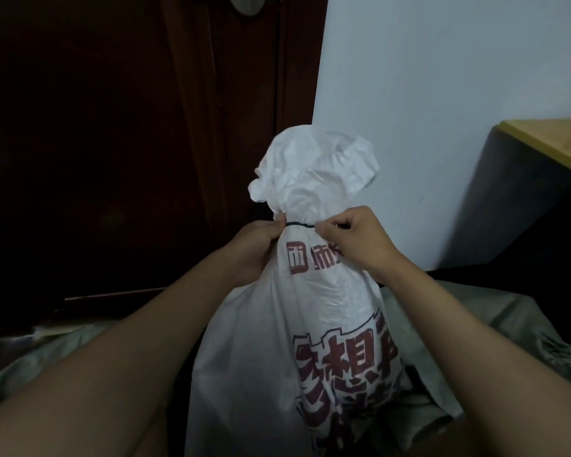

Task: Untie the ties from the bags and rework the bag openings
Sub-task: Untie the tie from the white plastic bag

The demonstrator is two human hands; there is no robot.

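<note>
"Where is the tie (300, 224)?"

"It goes around the neck of the bag (314, 291). The left hand (256, 247) pinches it on the left. The right hand (353, 240) pinches it on the right."

"What is above the grip?"

"The bunched top of the bag. Below the grip is the full part, standing between the two arms."

"And behind?"

"A door (112, 143) behind and to the left, a wall (426, 94) behind and to the right. A table (554, 143) is far to the right. A cloth (495, 328) lies under the bag."
</note>
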